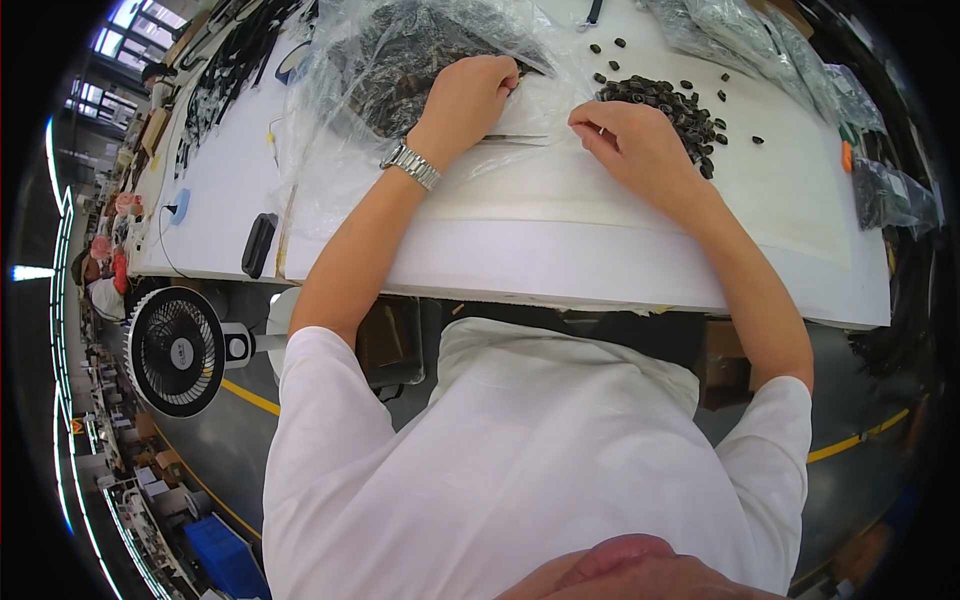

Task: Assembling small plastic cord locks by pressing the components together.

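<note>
My left hand (470,95), with a metal watch (411,166) on the wrist, rests on a clear plastic bag (400,50) full of dark parts, its fingers curled on the plastic. My right hand (625,140) lies beside a heap of small black ring-shaped pieces (670,105), fingertips pinched together at the heap's near edge; what they pinch is too small to tell. Thin metal tweezers (515,139) lie on the white table (560,260) between the two hands.
A black oblong device (259,244) and a blue item with a cable (180,205) lie at the table's left. More plastic bags (880,180) crowd the right and far edges. A black fan (175,350) stands on the floor at left, below the table edge.
</note>
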A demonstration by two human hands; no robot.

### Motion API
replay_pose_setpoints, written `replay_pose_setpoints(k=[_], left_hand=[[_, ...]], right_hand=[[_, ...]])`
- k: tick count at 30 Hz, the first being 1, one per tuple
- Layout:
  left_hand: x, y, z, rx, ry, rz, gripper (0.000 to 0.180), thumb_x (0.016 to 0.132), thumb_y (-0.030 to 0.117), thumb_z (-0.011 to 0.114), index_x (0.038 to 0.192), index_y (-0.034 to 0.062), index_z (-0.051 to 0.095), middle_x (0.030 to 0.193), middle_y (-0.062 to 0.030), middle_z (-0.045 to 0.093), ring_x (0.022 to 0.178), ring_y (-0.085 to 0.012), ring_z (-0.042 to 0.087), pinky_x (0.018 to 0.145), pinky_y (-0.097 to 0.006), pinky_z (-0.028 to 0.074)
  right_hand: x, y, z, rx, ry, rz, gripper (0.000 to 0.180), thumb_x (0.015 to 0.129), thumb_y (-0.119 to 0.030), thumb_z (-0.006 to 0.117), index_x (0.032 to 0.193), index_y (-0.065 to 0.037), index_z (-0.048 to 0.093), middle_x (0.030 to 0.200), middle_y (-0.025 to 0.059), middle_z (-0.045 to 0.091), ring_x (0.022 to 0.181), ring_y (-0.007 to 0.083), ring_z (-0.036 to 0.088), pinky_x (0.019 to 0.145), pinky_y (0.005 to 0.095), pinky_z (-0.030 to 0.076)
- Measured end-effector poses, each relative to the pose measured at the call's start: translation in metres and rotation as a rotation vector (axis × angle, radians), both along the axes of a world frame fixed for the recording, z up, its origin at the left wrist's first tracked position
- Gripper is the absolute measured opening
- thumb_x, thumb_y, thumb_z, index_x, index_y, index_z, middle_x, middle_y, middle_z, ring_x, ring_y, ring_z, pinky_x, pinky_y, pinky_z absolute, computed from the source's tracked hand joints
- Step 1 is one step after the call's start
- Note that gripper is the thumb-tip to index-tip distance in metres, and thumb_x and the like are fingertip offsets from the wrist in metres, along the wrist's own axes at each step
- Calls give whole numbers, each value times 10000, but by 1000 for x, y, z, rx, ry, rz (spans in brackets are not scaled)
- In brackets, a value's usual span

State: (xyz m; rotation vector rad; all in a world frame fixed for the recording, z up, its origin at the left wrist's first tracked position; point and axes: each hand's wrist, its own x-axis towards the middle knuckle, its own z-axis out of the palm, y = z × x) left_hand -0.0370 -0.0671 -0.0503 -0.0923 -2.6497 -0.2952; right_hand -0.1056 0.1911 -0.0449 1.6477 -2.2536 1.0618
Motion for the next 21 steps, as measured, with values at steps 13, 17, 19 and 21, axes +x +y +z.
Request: replay_pose_setpoints(k=[13, 17, 19, 21], left_hand=[[-19, -2, -3, -244, -27, 34, 140, 930, 166, 689, 1002, 49, 712, 894, -104, 725, 886, -357, 683, 807, -478, 549], [-4, 23, 24, 200, -69, 11, 164, 977, 175, 697, 1037, 25, 720, 873, -88, 769, 782, -233, 743, 701, -373, 580], [7, 39, 48, 720, -219, -102, 193, 1028, 171, 697, 1064, -17, 721, 903, -97, 795, 737, -129, 763, 633, -248, 588], [13, 50, 48, 805, -236, -179, 189, 1028, 159, 697, 1065, -25, 721, 900, -102, 793, 738, -142, 764, 648, -252, 598]], right_hand=[[-2, 0, -1, -28, -37, -39, 146, 972, -128, 667, 1030, -14, 739, 798, 144, 720, 750, 326, 706, 724, 435, 555], [-2, 2, 7, -61, -444, -109, 183, 1003, -165, 672, 1078, -13, 743, 797, 91, 732, 722, 209, 711, 687, 362, 570], [-2, 4, 17, -151, -724, -59, 225, 1024, -196, 683, 1132, -7, 740, 842, 45, 737, 738, 108, 692, 670, 282, 579], [-6, 4, 17, -192, -802, -34, 231, 1024, -197, 690, 1144, -5, 736, 867, 40, 739, 748, 99, 693, 674, 269, 584]])
